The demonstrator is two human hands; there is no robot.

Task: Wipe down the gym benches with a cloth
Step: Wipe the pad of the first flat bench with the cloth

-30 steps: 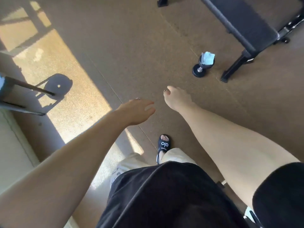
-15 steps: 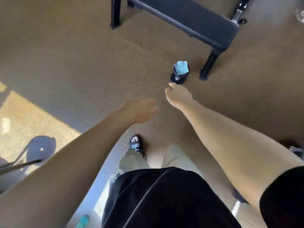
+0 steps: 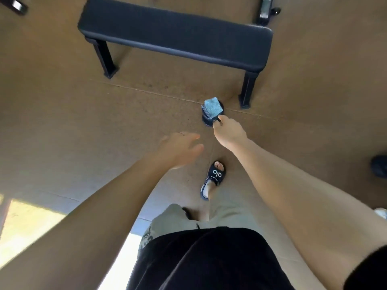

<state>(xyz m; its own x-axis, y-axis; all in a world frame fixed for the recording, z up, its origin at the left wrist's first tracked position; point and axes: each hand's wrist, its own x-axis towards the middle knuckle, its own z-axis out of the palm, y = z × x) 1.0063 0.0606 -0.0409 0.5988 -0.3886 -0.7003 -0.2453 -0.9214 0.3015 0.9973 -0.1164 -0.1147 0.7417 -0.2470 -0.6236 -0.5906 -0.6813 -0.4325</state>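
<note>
Reaching forward, the right hand [image 3: 229, 133] has its fingertips at the near edge of the dumbbell [image 3: 209, 120]; whether it grips anything I cannot tell. The blue cloth [image 3: 212, 109] lies folded on that dumbbell, just near of the bench [image 3: 176, 36]. The left hand [image 3: 180, 148] hovers with fingers loosely spread, holding nothing.

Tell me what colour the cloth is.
Light blue; the cloth shows best in the head view, sitting on a dumbbell.
</note>
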